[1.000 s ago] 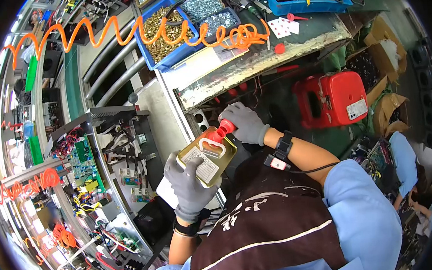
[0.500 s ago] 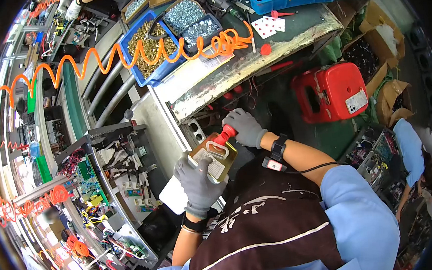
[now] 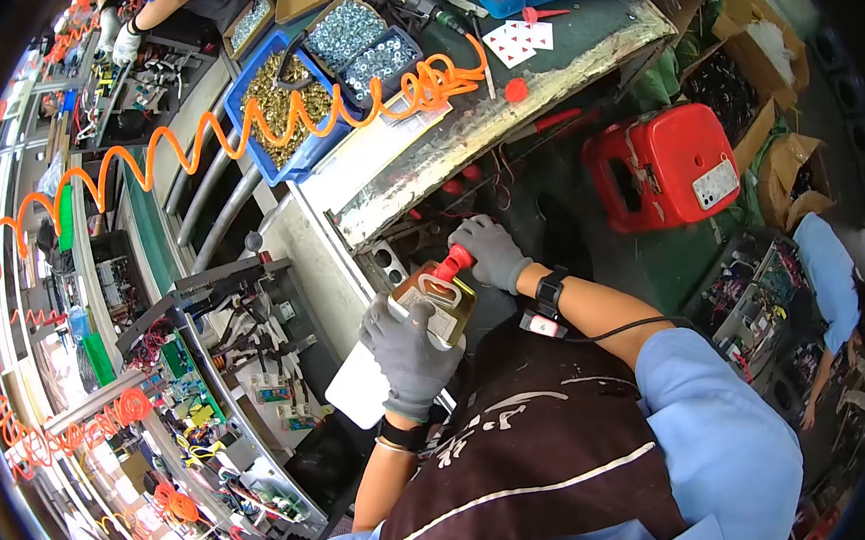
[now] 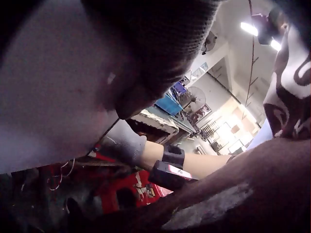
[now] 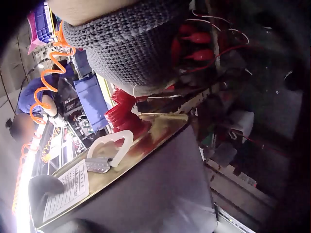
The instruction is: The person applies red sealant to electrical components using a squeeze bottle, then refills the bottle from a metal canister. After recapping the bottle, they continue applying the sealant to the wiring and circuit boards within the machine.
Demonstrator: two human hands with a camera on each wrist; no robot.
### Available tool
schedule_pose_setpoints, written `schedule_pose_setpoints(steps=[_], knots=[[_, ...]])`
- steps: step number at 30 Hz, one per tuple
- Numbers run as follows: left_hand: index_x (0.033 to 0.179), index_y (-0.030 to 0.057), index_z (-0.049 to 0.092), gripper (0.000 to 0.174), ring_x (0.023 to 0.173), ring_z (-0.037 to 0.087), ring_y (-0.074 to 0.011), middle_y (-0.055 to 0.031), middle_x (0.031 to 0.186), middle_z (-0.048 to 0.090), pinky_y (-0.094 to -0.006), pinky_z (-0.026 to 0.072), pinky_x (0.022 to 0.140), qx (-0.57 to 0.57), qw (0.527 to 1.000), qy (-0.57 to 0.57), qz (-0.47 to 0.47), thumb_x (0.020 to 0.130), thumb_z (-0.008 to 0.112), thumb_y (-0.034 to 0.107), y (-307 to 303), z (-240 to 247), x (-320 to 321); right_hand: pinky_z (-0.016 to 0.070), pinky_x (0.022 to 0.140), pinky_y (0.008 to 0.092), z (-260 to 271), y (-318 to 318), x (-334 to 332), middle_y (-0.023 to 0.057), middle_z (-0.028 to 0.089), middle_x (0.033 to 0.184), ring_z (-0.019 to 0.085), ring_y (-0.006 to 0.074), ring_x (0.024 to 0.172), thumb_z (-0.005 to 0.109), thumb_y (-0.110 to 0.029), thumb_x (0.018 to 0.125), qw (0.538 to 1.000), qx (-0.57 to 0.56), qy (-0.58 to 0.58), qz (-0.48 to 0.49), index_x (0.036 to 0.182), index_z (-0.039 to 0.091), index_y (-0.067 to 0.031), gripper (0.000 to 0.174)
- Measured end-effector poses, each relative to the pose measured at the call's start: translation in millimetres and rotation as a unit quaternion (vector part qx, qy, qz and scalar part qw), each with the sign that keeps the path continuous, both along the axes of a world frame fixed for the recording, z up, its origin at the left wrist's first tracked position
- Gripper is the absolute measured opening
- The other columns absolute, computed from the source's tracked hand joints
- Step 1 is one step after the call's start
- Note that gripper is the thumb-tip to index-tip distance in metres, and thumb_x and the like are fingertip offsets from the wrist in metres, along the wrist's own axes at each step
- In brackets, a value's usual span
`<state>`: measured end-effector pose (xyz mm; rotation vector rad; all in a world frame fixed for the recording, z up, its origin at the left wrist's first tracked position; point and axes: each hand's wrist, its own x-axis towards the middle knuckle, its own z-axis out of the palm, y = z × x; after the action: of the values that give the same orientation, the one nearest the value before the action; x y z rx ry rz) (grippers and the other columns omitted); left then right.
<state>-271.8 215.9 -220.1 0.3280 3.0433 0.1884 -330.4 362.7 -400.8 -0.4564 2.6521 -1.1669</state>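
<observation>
A rectangular metal tin [image 5: 160,187] with a gold top, a white loop handle [image 5: 114,143] and a printed label [image 5: 68,189] is held tilted in front of the apron. My gloved left hand [image 3: 411,357] grips its side, thumb over the label. At the tin's far end is a red ribbed spout [image 5: 127,124]. My gloved right hand [image 3: 492,254] pinches a red ribbed cap [image 5: 121,98] right at this spout; its fingertips are hidden behind the glove in the right wrist view. The left wrist view is mostly filled by the blurred tin and glove.
A worn bench edge [image 3: 503,125] runs just beyond the hands, with a blue bin of brass fasteners [image 3: 285,100] and a coiled orange hose [image 3: 179,152]. A red stool [image 3: 666,168] stands right; a rack of electronics [image 3: 225,385] is left. Other people work nearby.
The tin has turned so that its gold top shows less and its white side more. The left hand now covers more of the label. The right hand stays at the red cap.
</observation>
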Motion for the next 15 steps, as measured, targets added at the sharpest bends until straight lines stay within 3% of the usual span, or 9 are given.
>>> schedule_pose_setpoints(steps=[15], knots=[[0.098,0.0138,0.058,0.054,0.116,0.042,-0.0438,-0.0305,0.125,0.042,-0.0510,0.0336,0.095,-0.014,1.000,0.004,0.001,0.053,0.081,0.032,5.2,-5.4,0.3,0.0409,0.091,0.0450,-23.5,2.1,2.6,0.0058,0.051,0.112,0.044,0.0298,0.115,0.061,0.001,0.066,0.996,-0.071,-0.057,-0.026,0.106,0.054,-0.0169,0.044]])
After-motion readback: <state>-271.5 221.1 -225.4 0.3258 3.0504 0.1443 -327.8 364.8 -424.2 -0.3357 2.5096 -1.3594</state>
